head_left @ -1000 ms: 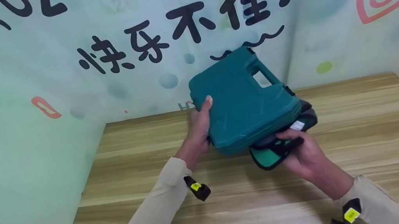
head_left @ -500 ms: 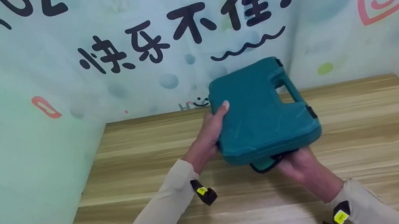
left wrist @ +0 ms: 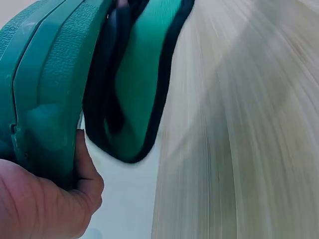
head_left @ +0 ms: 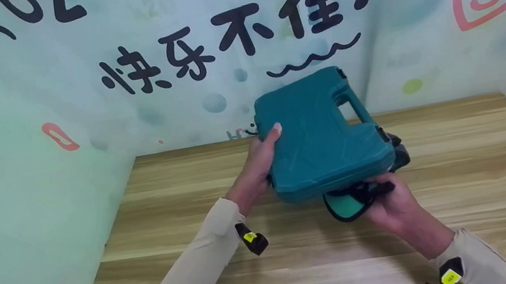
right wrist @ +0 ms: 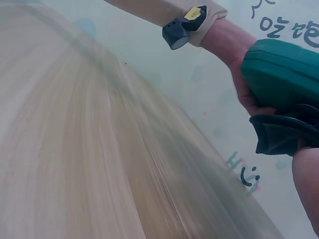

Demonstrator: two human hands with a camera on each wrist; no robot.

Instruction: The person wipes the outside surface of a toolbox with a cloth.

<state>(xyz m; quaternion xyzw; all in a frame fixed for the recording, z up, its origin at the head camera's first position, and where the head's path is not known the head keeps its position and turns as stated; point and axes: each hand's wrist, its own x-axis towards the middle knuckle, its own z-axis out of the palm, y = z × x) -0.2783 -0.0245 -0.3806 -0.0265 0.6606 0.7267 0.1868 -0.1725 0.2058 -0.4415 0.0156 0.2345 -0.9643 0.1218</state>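
Observation:
A teal plastic carrying case [head_left: 317, 137] with a cut-out handle is held tilted above the table. My left hand [head_left: 256, 166] grips its left side, thumb on the top face and fingers beneath; in the left wrist view that hand [left wrist: 55, 201] wraps the case's edge. Under the case's right front corner, my right hand [head_left: 398, 205] holds a soft green fabric item with black edging [head_left: 345, 206], its kind unclear. Its green panel [left wrist: 144, 84] hangs beside the case in the left wrist view. Most of this item is hidden behind the case.
A wood-grain table [head_left: 187, 172] lies below both hands. Behind it hangs a pale printed backdrop [head_left: 199, 115] with dark lettering, and similar pale walls stand at both sides. Each sleeve carries a small black wrist device [head_left: 252, 239].
Case and hands shifted right and lower, then partly back left and up. The green fabric item was mostly covered by the case half a second ago and shows more now. Both grips persist.

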